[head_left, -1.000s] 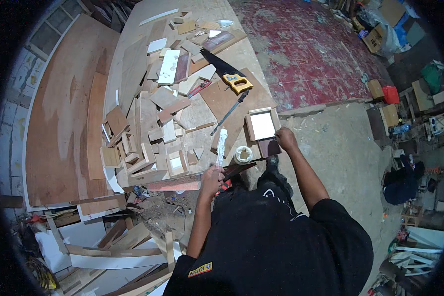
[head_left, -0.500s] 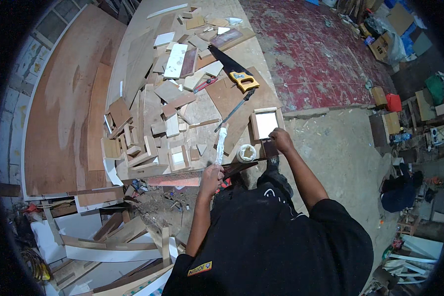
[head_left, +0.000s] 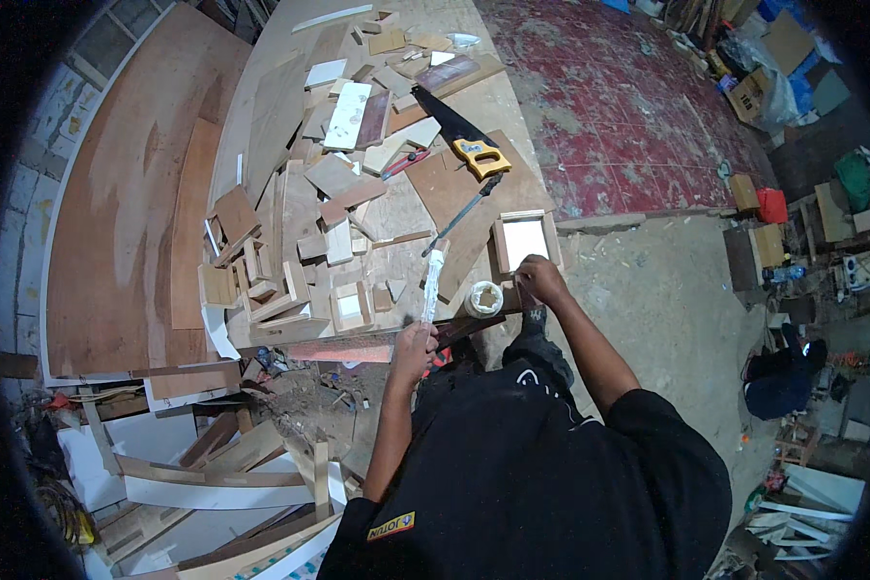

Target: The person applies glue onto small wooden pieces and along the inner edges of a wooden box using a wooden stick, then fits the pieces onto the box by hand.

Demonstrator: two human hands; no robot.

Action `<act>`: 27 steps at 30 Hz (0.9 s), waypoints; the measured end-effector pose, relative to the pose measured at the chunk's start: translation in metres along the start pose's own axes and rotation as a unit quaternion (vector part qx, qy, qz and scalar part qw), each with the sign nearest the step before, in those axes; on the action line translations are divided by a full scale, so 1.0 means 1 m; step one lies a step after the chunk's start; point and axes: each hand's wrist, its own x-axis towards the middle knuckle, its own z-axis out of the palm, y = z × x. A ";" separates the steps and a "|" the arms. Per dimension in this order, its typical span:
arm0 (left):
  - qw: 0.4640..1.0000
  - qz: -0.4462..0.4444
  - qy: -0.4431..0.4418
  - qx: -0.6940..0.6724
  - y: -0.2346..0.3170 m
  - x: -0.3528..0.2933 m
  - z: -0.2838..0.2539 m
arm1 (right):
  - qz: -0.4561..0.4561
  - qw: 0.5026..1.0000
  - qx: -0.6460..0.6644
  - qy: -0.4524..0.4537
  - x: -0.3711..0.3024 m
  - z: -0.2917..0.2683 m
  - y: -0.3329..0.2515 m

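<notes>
My left hand (head_left: 414,352) is closed around the lower end of a narrow strip (head_left: 433,287) smeared with thick white paste, held upright at the near table edge. My right hand (head_left: 541,278) is bent over the near side of a small wooden frame (head_left: 500,246) with a white panel inside. Its fingers are pinched together; what they hold, if anything, is hidden. Between my hands stands an open round jar (head_left: 483,300), its rim caked with pale paste. A hand saw with a yellow handle (head_left: 481,159) and a thin dark metal tool (head_left: 464,215) lie beyond the jar.
Wood offcuts (head_left: 346,198) crowd the table's middle, with small box pieces (head_left: 261,280) at its left edge. A large plywood sheet (head_left: 116,222) leans at the left. Scrap boards (head_left: 213,493) pile up below it. Red tiled flooring (head_left: 628,126) lies beyond the table's right edge.
My right hand has shifted slightly left and nearer along the frame's near side. My left hand keeps its grip on the pasted strip in about the same spot.
</notes>
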 end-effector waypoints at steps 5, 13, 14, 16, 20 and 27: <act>1.000 -0.014 0.004 -0.006 0.005 -0.003 0.004 | 0.060 0.998 -0.012 0.003 -0.018 -0.007 0.011; 1.000 -0.017 0.002 0.009 0.003 0.001 0.008 | 0.081 0.996 0.017 0.039 -0.006 0.007 0.004; 1.000 -0.021 0.007 0.010 0.003 0.002 0.009 | 0.072 0.997 0.016 0.038 -0.002 0.008 0.002; 1.000 -0.024 0.013 0.011 0.004 0.002 0.010 | 0.061 0.997 0.014 0.046 0.005 0.009 -0.002; 0.999 -0.023 0.015 0.019 0.002 0.000 0.007 | 0.051 0.997 0.001 0.064 0.008 -0.002 -0.006; 0.999 -0.028 0.015 0.002 0.004 -0.003 0.008 | 0.144 0.988 -0.034 -0.054 0.005 0.000 -0.004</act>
